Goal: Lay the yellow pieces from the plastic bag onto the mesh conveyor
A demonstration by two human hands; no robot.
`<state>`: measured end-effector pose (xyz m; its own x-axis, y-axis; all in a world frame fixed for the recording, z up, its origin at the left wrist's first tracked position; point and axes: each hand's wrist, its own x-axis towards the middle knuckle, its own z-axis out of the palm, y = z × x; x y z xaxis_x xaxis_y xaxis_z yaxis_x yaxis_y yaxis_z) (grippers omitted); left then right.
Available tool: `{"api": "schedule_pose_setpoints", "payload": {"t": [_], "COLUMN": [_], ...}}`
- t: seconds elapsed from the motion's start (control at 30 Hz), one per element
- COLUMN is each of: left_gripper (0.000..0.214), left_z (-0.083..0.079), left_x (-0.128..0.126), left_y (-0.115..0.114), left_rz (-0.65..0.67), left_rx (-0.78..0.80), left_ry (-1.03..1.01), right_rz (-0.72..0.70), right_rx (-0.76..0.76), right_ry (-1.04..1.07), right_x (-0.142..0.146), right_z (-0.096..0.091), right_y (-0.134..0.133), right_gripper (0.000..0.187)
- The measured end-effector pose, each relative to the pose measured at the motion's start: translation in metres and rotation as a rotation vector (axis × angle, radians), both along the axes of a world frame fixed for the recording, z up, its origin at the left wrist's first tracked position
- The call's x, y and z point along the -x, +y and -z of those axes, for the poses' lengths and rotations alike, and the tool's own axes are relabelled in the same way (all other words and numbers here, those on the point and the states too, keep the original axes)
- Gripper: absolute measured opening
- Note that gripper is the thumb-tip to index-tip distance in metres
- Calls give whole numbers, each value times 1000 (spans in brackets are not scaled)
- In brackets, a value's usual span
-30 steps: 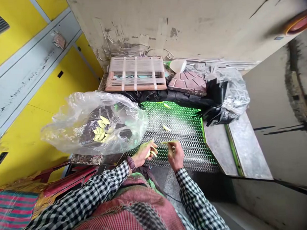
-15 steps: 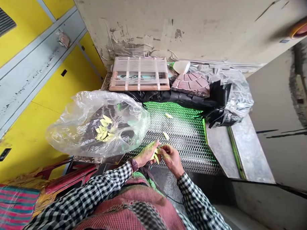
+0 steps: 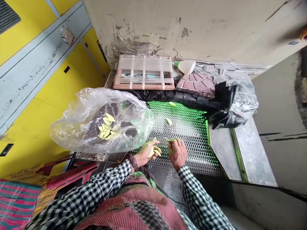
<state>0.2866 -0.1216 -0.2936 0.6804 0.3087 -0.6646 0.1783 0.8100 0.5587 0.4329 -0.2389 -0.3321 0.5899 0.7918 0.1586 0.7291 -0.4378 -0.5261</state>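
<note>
The left hand (image 3: 146, 153), curled, holds a pale yellow slice (image 3: 157, 152); the right hand (image 3: 177, 153) seems to pinch a second slice (image 3: 168, 140) in its fingertips. Two more slices (image 3: 169, 121) lie on the wire mesh (image 3: 189, 140); about ten slices (image 3: 106, 128), hard to count, sit in the clear plastic bag (image 3: 68, 131).
</note>
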Motion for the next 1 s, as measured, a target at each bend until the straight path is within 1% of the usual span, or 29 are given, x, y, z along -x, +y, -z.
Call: {"api": "schedule_pose_setpoints", "payload": {"t": [0.03,0.07,0.1,0.13,0.2,0.27,0.33,0.4,0.47,0.53,0.6,0.73,0.83,0.93,1.0], "left_gripper": [42,42,43,42,41,41,42,37,28,17,12,12,11,16,20], "left_z": [-1,-2,-3,-4,-3,-1,2,3,3,1,-1,-2,3,10,13], "left_x": [0,0,1,1,1,0,-2,-3,-3,-2,-1,1,3,5,7], "left_y": [3,6,8,10,11,9,7,5,4,4,5,8,8,6,5], "left_rz": [-67,-132,-190,-232,-268,-266,-248,-209,-151,-108,-98,-72,-49,6,44], "left_rx": [96,175,232,268,304,313,310,291,268,244,201,67,25,-34,-83], "left_ry": [15,25,30,32,28,15,-27,-80,-113,-103,-54,61,106,120,123], "right_rz": [-37,-79,-107,-110,-103,-141,-197,-185,-136,-104,-99,-84,-43,-29,-43], "right_rx": [25,45,50,33,-35,-78,-55,-7,21,12,-18,-71,-79,-51,-27], "right_ry": [-129,-199,-222,-204,-73,72,148,181,219,235,237,328,390,308,252], "right_x": [-3,-4,-3,1,15,31,43,46,40,30,21,15,17,15,10], "right_z": [3,5,4,0,-11,-24,-32,-34,-30,-26,-23,-17,-12,-9,-8], "right_y": [-1,-2,-3,-4,-7,-8,-6,-3,-1,0,0,0,2,14,30], "right_gripper": [24,24,23,21,20,22,25,27,22,17,16,17,19,20,20]}}
